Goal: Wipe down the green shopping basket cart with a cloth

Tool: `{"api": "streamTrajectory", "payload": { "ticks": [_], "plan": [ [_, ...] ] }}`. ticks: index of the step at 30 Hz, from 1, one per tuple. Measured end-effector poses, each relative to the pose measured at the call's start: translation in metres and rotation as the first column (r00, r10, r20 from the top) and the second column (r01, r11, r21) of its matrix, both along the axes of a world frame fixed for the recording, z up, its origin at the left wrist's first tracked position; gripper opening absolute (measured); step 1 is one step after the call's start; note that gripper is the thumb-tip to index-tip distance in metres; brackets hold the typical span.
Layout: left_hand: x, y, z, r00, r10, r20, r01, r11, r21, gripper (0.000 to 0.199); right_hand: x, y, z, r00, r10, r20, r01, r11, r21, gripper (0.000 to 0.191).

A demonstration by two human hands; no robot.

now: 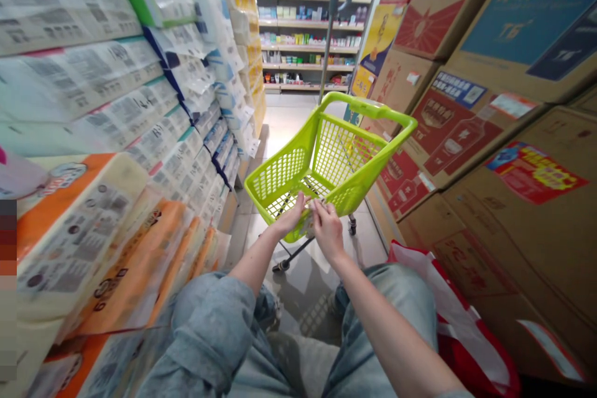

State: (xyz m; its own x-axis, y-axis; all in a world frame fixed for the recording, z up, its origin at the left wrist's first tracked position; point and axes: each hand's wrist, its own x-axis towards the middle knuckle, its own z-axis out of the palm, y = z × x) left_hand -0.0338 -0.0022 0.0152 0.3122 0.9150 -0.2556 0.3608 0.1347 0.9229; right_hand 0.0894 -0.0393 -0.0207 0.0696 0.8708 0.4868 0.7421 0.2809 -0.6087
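Observation:
In front of the near end of a lime-green shopping cart (286, 169), both my hands meet close together. My right hand (329, 227) is closed, its fingertips pinched on something small and pale that I cannot make out. Beside it my left hand (291, 216) is closed too, with thumb and fingers against the same spot; what they hold is too small and partly covered. The cart's lattice basket looks tilted in view, and its handle is at the far end. Whether my hands touch the cart's rim, I cannot tell.
Stacked tissue packs (79, 74) rise on the left, orange-and-white packs (125, 273) nearest. Cardboard cartons (485, 130) line the right. A red-and-white bag (459, 311) stands by my right knee. Shelves (312, 18) of small goods and a dark pole (328, 43) are beyond the cart.

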Motion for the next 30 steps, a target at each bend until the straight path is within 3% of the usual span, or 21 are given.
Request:
{"api": "streamTrajectory", "payload": {
  "ticks": [5, 7, 11, 14, 19, 25, 27, 30],
  "plan": [
    [0.005, 0.001, 0.005, 0.986, 0.035, 0.164, -0.018, 0.995, -0.1, 0.08, -0.009, -0.012, -0.003, 0.979, 0.169, -0.11, -0.171, 0.985, -0.006, 0.037],
    [0.004, 0.002, 0.002, 0.975, 0.011, 0.222, 0.024, 0.988, -0.152, 0.084, 0.0, -0.003, -0.001, 0.978, 0.123, -0.167, -0.122, 0.992, 0.012, 0.035],
    [0.006, 0.0, -0.003, 0.909, 0.019, 0.417, 0.085, 0.97, -0.228, 0.083, 0.022, 0.021, 0.0, 0.943, -0.134, -0.306, 0.135, 0.991, -0.017, 0.033],
    [0.012, -0.003, -0.002, 0.873, 0.046, 0.485, 0.098, 0.959, -0.267, 0.082, 0.029, 0.026, -0.002, 0.929, -0.135, -0.344, 0.146, 0.989, 0.006, 0.025],
    [0.02, -0.009, 0.0, 0.882, 0.057, 0.468, 0.078, 0.961, -0.265, 0.082, 0.015, -0.002, -0.011, 0.938, -0.009, -0.347, 0.051, 0.992, 0.111, 0.019],
    [0.017, -0.011, 0.002, 0.926, 0.087, 0.368, 0.001, 0.973, -0.232, 0.08, -0.013, -0.041, -0.022, 0.897, 0.122, -0.425, -0.088, 0.991, 0.1, 0.016],
    [0.015, -0.012, 0.005, 0.942, 0.079, 0.326, -0.011, 0.978, -0.206, 0.08, -0.012, -0.042, -0.028, 0.888, 0.08, -0.453, -0.064, 0.997, 0.049, 0.015],
    [0.009, -0.012, 0.005, 0.95, 0.114, 0.289, -0.085, 0.99, -0.11, 0.08, 0.003, -0.033, -0.038, 0.878, -0.12, -0.463, 0.104, 0.993, -0.06, 0.018]
  ]
}}
